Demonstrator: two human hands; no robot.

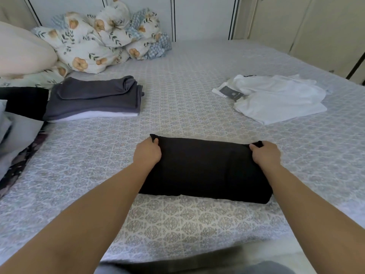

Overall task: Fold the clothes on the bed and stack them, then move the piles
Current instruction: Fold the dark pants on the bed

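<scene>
A black garment (205,169), folded into a wide rectangle, lies on the patterned bed sheet (177,95) in front of me. My left hand (147,152) grips its far left corner, and my right hand (266,153) grips its far right corner. At the left of the bed sits a folded pile (94,97) of dark grey pieces on a white one. A loose white garment (276,97) with a dark tag lies crumpled at the far right.
A bunched floral duvet (102,38) and a pale pillow (21,52) fill the far left corner. Black, grey and patterned clothes (17,123) lie along the left edge. Wardrobe doors (296,22) stand beyond the bed on the right.
</scene>
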